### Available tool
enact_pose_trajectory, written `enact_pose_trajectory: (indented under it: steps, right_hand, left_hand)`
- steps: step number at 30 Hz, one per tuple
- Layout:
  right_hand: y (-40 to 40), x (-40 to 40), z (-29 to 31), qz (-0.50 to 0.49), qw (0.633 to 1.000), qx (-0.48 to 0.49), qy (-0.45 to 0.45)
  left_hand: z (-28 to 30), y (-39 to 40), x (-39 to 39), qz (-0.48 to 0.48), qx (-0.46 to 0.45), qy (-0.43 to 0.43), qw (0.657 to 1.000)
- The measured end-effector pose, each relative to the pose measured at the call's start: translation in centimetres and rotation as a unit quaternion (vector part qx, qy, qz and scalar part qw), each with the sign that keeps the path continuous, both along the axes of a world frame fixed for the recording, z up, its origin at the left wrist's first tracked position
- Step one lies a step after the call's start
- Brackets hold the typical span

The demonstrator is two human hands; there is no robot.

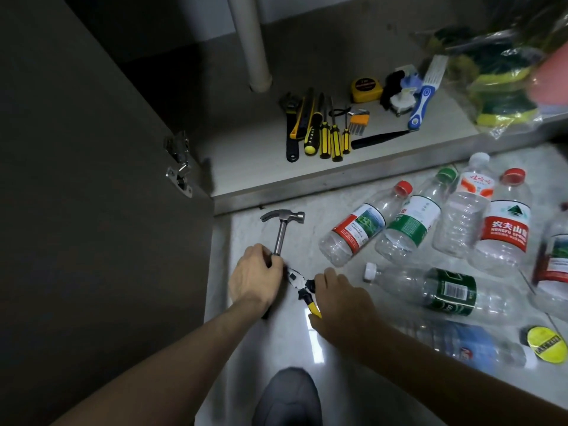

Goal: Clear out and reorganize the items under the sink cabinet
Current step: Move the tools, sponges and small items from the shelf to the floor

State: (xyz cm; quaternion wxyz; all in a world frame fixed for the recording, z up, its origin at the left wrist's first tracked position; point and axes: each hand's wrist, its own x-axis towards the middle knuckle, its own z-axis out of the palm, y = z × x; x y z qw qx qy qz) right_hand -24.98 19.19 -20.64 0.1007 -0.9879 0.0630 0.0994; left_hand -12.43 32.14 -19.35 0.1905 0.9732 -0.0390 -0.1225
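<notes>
Several clear plastic bottles (pixel 430 229) lie on their sides on the pale, glossy floor (pixel 276 348) just beyond and to the outer side of the right hand (pixel 341 302); one with a red cap carries a red label reading "NONGFU SPRING" under large Chinese characters, another has a white cap and a red-and-white label with red Chinese script, two wear green-and-white labels, and the one nearest the right hand has a dark green label with a barcode. A blurred bottle with a blue label lies along the right forearm, and a round yellow-green lid (pixel 545 344) with unreadable dark print sits past it. Ahead of both hands a metal sill (pixel 338 182) edges the cabinet floor (pixel 246 161), grey and dim, with a white drain pipe (pixel 255 50) rising at the back and an open door with a steel hinge (pixel 178 164) beyond the left hand (pixel 256 279). On that cabinet floor, well ahead of the hands, lie a row of yellow-and-black screwdrivers (pixel 329 133), a wrench, a yellow tape measure (pixel 365 89), a set of hex keys, a blue-handled brush (pixel 422 99) and a plastic bag of green and yellow sponges (pixel 504 87). The left hand is curled round the handle of a steel claw hammer (pixel 282 229), whose head points toward the sill. The right hand holds the yellow-and-black handles of a pair of pliers (pixel 302 287), their jaws lying between the two hands, close to the left knuckles.
</notes>
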Motion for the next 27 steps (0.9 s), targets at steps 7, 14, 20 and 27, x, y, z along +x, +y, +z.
enact_pose_trajectory:
  steps: [7,14,20,27]
  right_hand:
    - [-2.8,0.9,2.7,-0.01,0.998,0.057,-0.003]
    - [-11.8,8.4,11.1,-0.115,0.98,0.151,-0.064]
    - [-14.9,22.0,15.8,-0.152,0.974,0.128,-0.105]
    - [-13.2,31.0,14.2,-0.154,0.988,-0.023,0.006]
  left_hand:
    - [1.9,-2.0,0.3,0.007,-0.06,-0.057,0.997]
    - [5.4,-5.3,5.1,-0.093,-0.124,-0.183,0.971]
    - [8.7,-7.9,12.3,-0.078,-0.11,-0.203,0.97]
    - [9.5,-9.1,16.8,-0.068,-0.059,-0.145,0.985]
